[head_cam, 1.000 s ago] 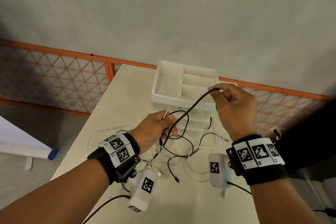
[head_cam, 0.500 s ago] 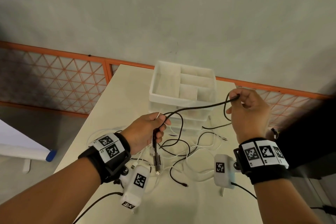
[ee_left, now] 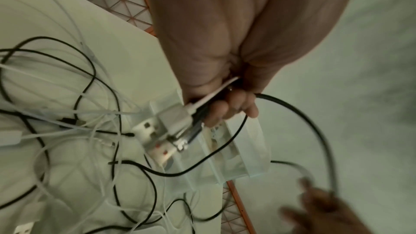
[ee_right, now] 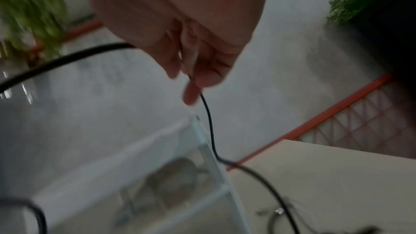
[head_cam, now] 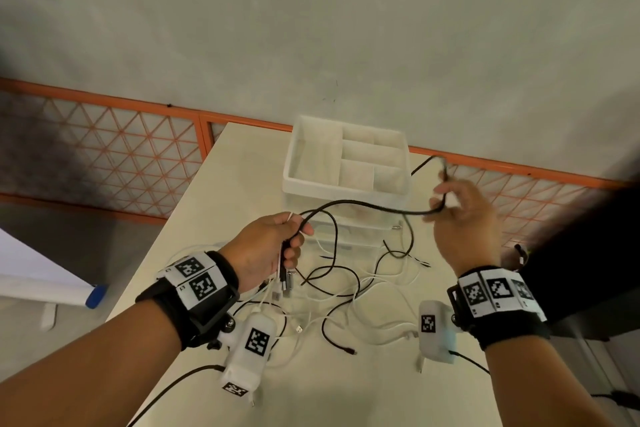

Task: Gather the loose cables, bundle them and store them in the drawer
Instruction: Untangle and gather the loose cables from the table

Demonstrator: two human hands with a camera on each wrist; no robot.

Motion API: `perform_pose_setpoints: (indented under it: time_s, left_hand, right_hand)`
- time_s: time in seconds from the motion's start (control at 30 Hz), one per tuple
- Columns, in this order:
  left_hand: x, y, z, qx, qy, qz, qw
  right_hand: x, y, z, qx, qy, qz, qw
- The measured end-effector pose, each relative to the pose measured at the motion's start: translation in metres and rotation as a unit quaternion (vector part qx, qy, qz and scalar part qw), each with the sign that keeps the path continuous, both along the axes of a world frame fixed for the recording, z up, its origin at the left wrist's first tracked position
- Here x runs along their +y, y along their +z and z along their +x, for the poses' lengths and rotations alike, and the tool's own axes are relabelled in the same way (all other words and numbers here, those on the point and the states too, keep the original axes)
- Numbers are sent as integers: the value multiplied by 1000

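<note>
Cables [head_cam: 346,288], black and white ones, are still a tangled mess in the middle of the tabletop [head_cam: 214,211], just in front of the white drawer unit [head_cam: 346,163] near the far edge. Left hand [head_cam: 266,246] has its fingers curled round a bunch of plug ends plus one black cable [head_cam: 363,204], which arcs over to the right hand [head_cam: 464,218]. That one's blurry, but its fingers look pinched on the cable, raised beside the drawer unit.
</note>
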State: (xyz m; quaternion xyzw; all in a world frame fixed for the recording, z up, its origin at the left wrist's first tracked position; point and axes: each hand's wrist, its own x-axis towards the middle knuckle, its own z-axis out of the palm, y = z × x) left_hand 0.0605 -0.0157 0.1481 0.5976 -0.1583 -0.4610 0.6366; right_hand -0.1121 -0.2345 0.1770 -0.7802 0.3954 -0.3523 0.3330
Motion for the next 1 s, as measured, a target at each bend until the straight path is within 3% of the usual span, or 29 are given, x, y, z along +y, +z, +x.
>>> perform_pose_setpoints:
  time_s: [0.07, 0.1, 0.13, 0.23, 0.3, 0.37, 0.43, 0.53, 0.6, 0.67, 0.77, 0.8, 0.9, 1.0]
  left_hand:
    - [-1, 4, 3, -34, 20, 2, 999]
    - [-1, 7, 4, -58, 24, 8, 998]
    - [-1, 10, 5, -81, 23, 14, 996]
    - [-5, 20, 0, -122, 1, 29, 992]
    - [-11, 27, -9, -145, -35, 24, 989]
    - [-15, 36, -18, -188, -78, 7, 979]
    - [-13, 47, -20, -220, -106, -22, 969]
    - [-1, 63, -10, -217, -97, -61, 969]
    - [8, 68, 0, -206, -96, -38, 973]
    - [14, 66, 5, -265, -133, 44, 954]
    - [17, 38, 9, -402, -209, 166, 876]
    - [16, 26, 10, -415, -207, 190, 865]
    - [10, 3, 10, -423, -168, 225, 861]
    - [7, -5, 10, -414, -131, 229, 871]
  right_hand:
    - [3, -17, -7, 240, 10, 28, 970]
    - [6, -22, -8, 306, 16, 42, 951]
    - [10, -24, -8, 322, 27, 54, 945]
    - [37, -10, 4, 208, 159, 69, 963]
    - [62, 1, 18, 168, 271, 69, 945]
    - [77, -2, 28, 164, 309, 25, 937]
    - [72, -12, 33, 184, 268, 32, 945]
    - [40, -32, 25, 292, 210, 47, 932]
    - [18, -37, 19, 319, 129, 39, 938]
    - [-3, -35, 14, 263, 44, 46, 963]
    - [-21, -13, 18, 90, -11, 80, 993]
    - [-25, -4, 20, 51, -19, 74, 996]
    - [-31, 17, 25, -12, -10, 7, 1000]
    - [-34, 22, 23, 3, 6, -7, 1000]
